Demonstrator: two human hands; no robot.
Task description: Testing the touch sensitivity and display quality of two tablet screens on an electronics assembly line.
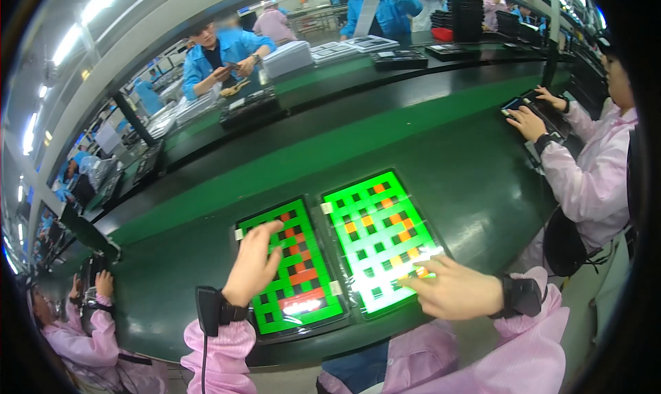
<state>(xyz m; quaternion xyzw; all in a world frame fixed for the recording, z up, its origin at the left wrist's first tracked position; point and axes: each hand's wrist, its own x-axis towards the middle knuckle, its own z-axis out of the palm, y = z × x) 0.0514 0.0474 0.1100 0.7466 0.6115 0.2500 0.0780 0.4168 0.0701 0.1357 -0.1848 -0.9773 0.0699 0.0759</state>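
Two flat touch screens lie side by side on the dark green bench in front of me, both lit bright green with rows of black squares. Over the left screen [323, 311] is my left hand [251, 267], fingers stretched toward its upper part, holding nothing. Orange-red patches run down that screen below the fingertips. My right hand [458, 287] reaches in from the right with fingers apart over the lower right of the right screen [358, 239]. Its fingertips are at or just above the glass, near several orange squares; glare whitens that area. Whether either hand touches is unclear.
Beyond the bench [475, 194] runs a green belt [275, 170]. White trays [289, 58] and dark panels [251, 108] sit on its far side, near people in blue. Co-workers in pink handle a dark device [537, 119] at right and another at far left.
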